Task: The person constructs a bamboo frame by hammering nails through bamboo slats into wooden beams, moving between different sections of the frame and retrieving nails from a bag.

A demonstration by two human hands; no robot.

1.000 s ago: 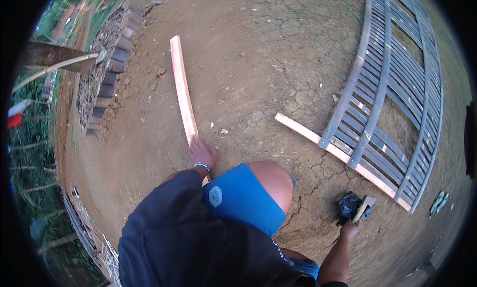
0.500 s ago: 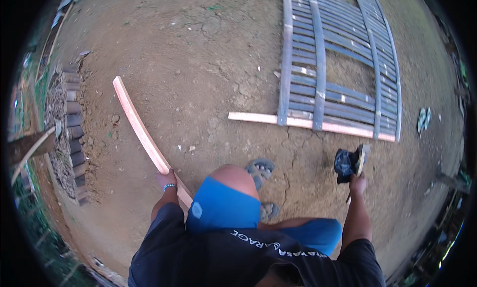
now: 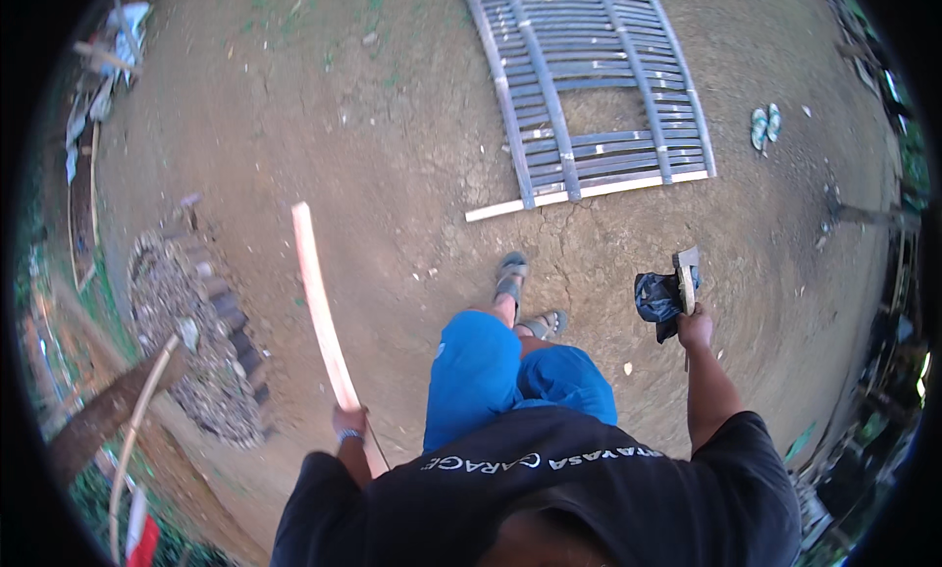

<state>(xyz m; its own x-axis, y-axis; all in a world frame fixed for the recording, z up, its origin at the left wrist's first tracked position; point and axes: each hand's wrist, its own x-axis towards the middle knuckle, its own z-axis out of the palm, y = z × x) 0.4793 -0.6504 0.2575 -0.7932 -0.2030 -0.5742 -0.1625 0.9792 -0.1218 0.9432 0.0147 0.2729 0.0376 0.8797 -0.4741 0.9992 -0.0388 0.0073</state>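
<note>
My left hand (image 3: 349, 422) is closed around a long pale wooden strip (image 3: 317, 297), near its lower end. The strip slants up and away on my left, and its tail passes behind my sleeve. Out to my right, my right hand (image 3: 695, 329) grips a hatchet (image 3: 686, 283) by its wooden handle, with the metal head at the far end. A crumpled black plastic bag (image 3: 656, 297) hangs beside the hatchet from the same hand. Ahead on the dirt lies a dark slatted bamboo panel (image 3: 543, 67) with a gap in its slats. Another pale strip (image 3: 496, 211) runs along its near edge.
A gravel bed (image 3: 182, 317) edged with dark rounded pieces lies on the left, near a thick wooden post (image 3: 108, 415). Flip-flops (image 3: 758, 129) rest on the dirt right of the panel. Clutter lines the right edge.
My bent knees have straightened, and my feet are now closer together. The panel appears farther off and more to the left. Both hands keep hold of their things.
</note>
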